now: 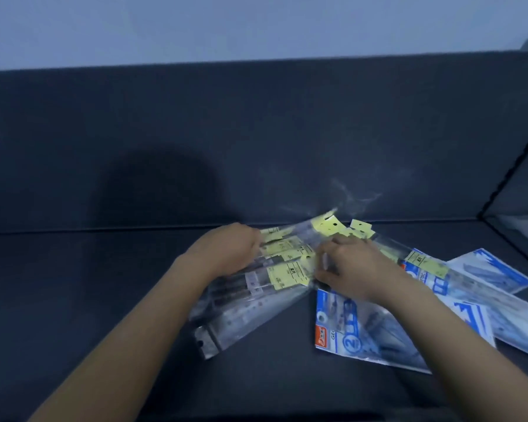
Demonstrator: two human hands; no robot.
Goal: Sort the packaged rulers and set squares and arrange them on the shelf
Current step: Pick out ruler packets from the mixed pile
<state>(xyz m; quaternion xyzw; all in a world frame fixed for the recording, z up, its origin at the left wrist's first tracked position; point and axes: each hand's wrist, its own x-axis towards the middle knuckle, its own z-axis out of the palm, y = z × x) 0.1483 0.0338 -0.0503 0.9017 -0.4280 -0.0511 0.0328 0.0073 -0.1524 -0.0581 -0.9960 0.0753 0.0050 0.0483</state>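
Several clear ruler packs with yellow header cards (265, 278) lie fanned on the dark shelf board (104, 300), slanting from lower left to upper right. My left hand (229, 251) rests curled on their upper left edge and grips them. My right hand (348, 269) lies over the yellow cards at the middle, fingers bent and pinching one pack. Blue and white set square packs (375, 330) lie flat under and to the right of my right forearm, overlapping each other. More blue set square packs (494, 269) spread toward the far right.
The shelf's dark back panel (256, 132) rises just behind the packs. A dark side panel (525, 193) closes the shelf at the right. My shadow falls on the back panel at the left.
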